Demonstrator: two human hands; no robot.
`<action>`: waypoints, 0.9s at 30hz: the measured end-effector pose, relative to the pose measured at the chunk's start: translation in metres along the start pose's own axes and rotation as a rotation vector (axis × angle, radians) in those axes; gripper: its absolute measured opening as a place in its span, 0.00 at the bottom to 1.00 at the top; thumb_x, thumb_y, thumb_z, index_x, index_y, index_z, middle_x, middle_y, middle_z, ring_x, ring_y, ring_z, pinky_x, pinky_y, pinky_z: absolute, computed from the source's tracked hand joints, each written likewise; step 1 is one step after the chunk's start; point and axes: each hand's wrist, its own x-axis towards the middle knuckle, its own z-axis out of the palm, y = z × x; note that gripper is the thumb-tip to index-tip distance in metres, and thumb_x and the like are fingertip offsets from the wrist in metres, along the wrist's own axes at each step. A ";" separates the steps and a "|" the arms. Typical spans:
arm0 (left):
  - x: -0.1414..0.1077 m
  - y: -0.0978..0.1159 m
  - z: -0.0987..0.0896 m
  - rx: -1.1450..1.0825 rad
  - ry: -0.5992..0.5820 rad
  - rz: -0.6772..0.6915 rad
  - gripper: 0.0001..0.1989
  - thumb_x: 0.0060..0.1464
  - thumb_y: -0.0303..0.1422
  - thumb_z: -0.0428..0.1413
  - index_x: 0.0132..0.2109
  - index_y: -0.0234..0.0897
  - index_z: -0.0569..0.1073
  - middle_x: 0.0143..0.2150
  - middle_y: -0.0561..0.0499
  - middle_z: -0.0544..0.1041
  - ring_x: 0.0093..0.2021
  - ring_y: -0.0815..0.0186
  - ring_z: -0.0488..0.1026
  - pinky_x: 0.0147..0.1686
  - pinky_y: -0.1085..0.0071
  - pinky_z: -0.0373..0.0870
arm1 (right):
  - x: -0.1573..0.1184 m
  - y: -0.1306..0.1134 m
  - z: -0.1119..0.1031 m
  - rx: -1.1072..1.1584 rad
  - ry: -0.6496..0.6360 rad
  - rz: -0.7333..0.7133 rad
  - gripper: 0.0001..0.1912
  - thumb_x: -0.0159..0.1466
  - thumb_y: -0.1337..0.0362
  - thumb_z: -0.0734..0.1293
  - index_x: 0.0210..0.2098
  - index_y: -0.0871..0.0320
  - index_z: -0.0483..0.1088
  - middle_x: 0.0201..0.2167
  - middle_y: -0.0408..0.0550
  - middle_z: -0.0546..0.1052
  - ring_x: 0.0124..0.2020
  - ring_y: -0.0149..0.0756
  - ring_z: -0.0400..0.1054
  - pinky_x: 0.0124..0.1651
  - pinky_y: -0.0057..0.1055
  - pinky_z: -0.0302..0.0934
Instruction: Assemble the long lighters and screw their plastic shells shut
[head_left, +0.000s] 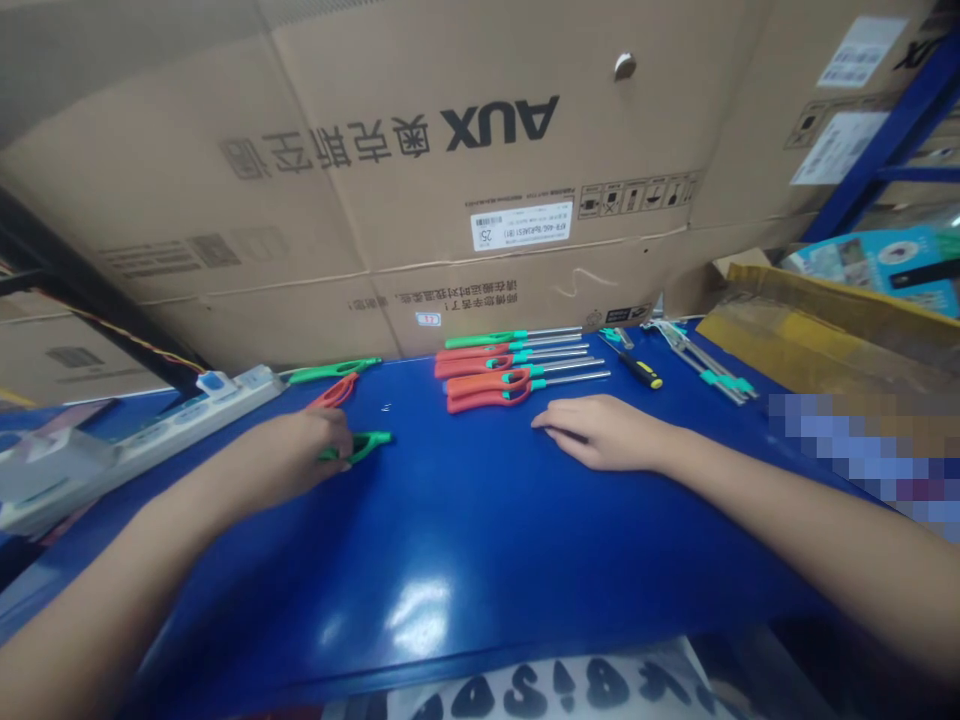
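Student: How do the hands stand over the blue table (480, 530)?

Instructor: The left hand (311, 445) is closed round one end of a green handle (369, 441); the other end projects toward the right hand (607, 432). The right hand's fingers are drawn narrow; whether anything lies between them cannot be told.

Student: What could go wrong, nearest first?

Instructor: The green handle might slip or twist, since the left fingers appear to cover only one end. Just beyond it lie loose pieces (386, 407), too small to identify; a forward sweep of the left hand could scatter them. Beyond the right fingertips, a close-packed row of handles with metal rods (484, 383) could be jumbled by a careless knock.

Student: What else lies around, and what obstructs?

Instructor: Nearer than both hands, below the table's edge, is a lettered sheet (480, 697). Left of the left hand, a power strip (202, 407) limits reach sideways. Beyond that hand come a red handle (339, 390), then a second green handle (330, 372). Beyond the right hand is a screwdriver (640, 369), with a bundle of rods (701, 362) to its right; farther right, a taped carton (810, 335) narrows the space. Farthest, a printed cardboard panel (405, 230) closes off the back.
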 end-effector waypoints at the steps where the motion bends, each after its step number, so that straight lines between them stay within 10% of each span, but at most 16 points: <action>1: -0.001 0.012 0.002 0.016 -0.102 0.063 0.09 0.55 0.34 0.55 0.29 0.41 0.78 0.33 0.47 0.78 0.32 0.59 0.75 0.33 0.67 0.69 | 0.000 -0.001 0.000 0.007 -0.006 0.000 0.16 0.71 0.66 0.59 0.53 0.57 0.73 0.48 0.51 0.80 0.45 0.41 0.77 0.46 0.36 0.70; 9: 0.004 0.102 0.022 0.142 -0.090 0.249 0.08 0.62 0.27 0.51 0.37 0.38 0.74 0.40 0.45 0.75 0.40 0.56 0.71 0.42 0.60 0.69 | 0.000 -0.021 -0.001 0.004 -0.003 -0.077 0.17 0.72 0.64 0.59 0.57 0.56 0.72 0.49 0.52 0.77 0.40 0.38 0.75 0.41 0.34 0.70; 15: 0.007 0.131 0.030 0.013 -0.069 0.209 0.05 0.64 0.33 0.56 0.43 0.40 0.76 0.42 0.47 0.77 0.43 0.57 0.74 0.44 0.61 0.72 | 0.005 -0.058 0.009 0.148 -0.018 -0.128 0.22 0.71 0.57 0.62 0.62 0.53 0.66 0.61 0.54 0.69 0.52 0.43 0.72 0.50 0.40 0.71; 19: 0.012 0.103 0.019 -0.254 -0.002 0.133 0.15 0.61 0.46 0.59 0.50 0.44 0.75 0.48 0.50 0.78 0.46 0.60 0.77 0.47 0.66 0.73 | 0.008 -0.066 0.015 0.140 -0.049 -0.142 0.19 0.71 0.57 0.61 0.59 0.53 0.69 0.61 0.53 0.69 0.53 0.46 0.72 0.52 0.45 0.70; 22: 0.015 0.056 0.013 -0.004 0.152 -0.126 0.25 0.59 0.50 0.58 0.56 0.39 0.71 0.53 0.42 0.77 0.48 0.52 0.76 0.47 0.59 0.73 | 0.008 -0.063 0.017 0.139 -0.037 -0.127 0.17 0.71 0.57 0.62 0.57 0.53 0.69 0.60 0.53 0.69 0.51 0.44 0.73 0.50 0.44 0.71; 27: 0.014 -0.017 0.012 0.203 -0.025 -0.388 0.18 0.57 0.40 0.61 0.46 0.27 0.75 0.39 0.38 0.79 0.38 0.49 0.77 0.38 0.58 0.73 | 0.008 -0.056 0.014 0.099 -0.060 -0.129 0.12 0.71 0.56 0.63 0.48 0.54 0.71 0.59 0.51 0.70 0.46 0.42 0.74 0.45 0.41 0.70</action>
